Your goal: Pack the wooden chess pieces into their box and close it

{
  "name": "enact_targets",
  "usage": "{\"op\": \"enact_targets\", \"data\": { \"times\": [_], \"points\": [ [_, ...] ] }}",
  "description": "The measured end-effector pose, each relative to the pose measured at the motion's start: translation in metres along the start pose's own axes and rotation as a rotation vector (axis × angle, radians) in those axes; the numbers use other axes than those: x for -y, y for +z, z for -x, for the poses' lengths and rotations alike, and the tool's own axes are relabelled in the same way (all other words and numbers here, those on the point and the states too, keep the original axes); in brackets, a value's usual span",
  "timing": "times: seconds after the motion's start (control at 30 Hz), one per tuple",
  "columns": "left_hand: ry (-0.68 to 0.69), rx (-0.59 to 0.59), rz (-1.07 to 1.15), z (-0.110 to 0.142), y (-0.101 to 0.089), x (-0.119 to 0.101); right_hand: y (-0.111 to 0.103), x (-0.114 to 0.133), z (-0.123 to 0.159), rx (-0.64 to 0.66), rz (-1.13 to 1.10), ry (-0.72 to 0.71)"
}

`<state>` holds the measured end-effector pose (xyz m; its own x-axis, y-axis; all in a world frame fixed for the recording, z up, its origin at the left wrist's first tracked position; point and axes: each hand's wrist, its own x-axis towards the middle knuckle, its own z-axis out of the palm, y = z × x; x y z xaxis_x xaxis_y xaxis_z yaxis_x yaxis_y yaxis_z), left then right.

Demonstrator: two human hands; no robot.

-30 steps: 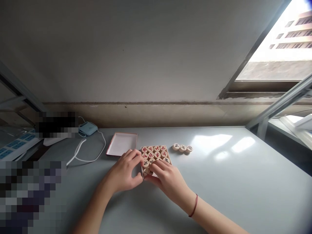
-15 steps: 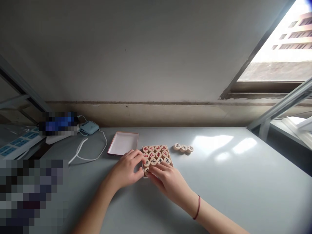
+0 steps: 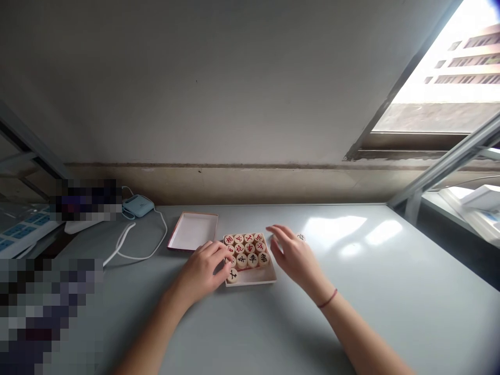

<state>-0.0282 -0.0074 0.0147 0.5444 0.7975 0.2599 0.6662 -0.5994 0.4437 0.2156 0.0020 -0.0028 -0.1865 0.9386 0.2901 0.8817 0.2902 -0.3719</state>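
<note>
A shallow box of round wooden Chinese chess pieces lies on the table, the back ones marked in red and the nearer ones in black. Its front row has a single black-marked piece at the left end, with bare box floor to its right. My left hand curls over the box's left side, fingertips on the edge pieces and thumb by the front-left piece. Just right of the box, my right hand has its fingers stretched and thumb apart, holding nothing visible. Beyond it shows one loose chess piece, partly covered.
An upturned box lid lies behind my left hand. Further left are a light blue device, a white cable and a power strip. A metal frame bar slants at the right, below the window.
My right hand has left the front row of the box and moved right and back toward the loose pieces, which it now partly hides. My left hand stays at the box's left side.
</note>
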Motion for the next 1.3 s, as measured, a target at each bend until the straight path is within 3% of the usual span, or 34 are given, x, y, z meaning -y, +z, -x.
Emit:
{"op": "enact_targets", "data": {
  "times": [0.17, 0.27, 0.43, 0.57, 0.73, 0.93, 1.07, 1.2, 1.3],
  "points": [
    [0.026, -0.03, -0.002, -0.002, 0.006, -0.004, 0.006, -0.027, -0.009, 0.192, 0.226, 0.136],
    [0.03, -0.066, -0.019, -0.002, 0.01, -0.006, 0.006, -0.023, -0.008, 0.188, 0.21, 0.131],
    [0.043, -0.171, -0.037, -0.002, 0.021, -0.01, -0.003, 0.006, 0.001, 0.066, -0.2, 0.054],
    [0.086, -0.208, -0.02, -0.002, 0.027, -0.014, -0.007, 0.034, 0.012, 0.205, -0.58, 0.044],
    [0.09, -0.186, -0.009, -0.002, 0.027, -0.015, -0.008, 0.043, 0.017, 0.244, -0.66, 0.081],
    [0.054, -0.101, -0.018, -0.002, 0.024, -0.019, -0.022, 0.026, 0.011, 0.09, -0.652, 0.146],
    [0.046, -0.023, -0.032, -0.002, 0.024, -0.021, -0.028, 0.019, 0.01, 0.078, -0.631, 0.168],
    [0.062, 0.029, -0.026, 0.0, 0.025, -0.019, -0.029, 0.018, 0.011, 0.153, -0.552, 0.124],
    [0.07, 0.036, -0.017, 0.001, 0.026, -0.017, -0.029, 0.02, 0.013, 0.206, -0.465, 0.014]
  ]
}}
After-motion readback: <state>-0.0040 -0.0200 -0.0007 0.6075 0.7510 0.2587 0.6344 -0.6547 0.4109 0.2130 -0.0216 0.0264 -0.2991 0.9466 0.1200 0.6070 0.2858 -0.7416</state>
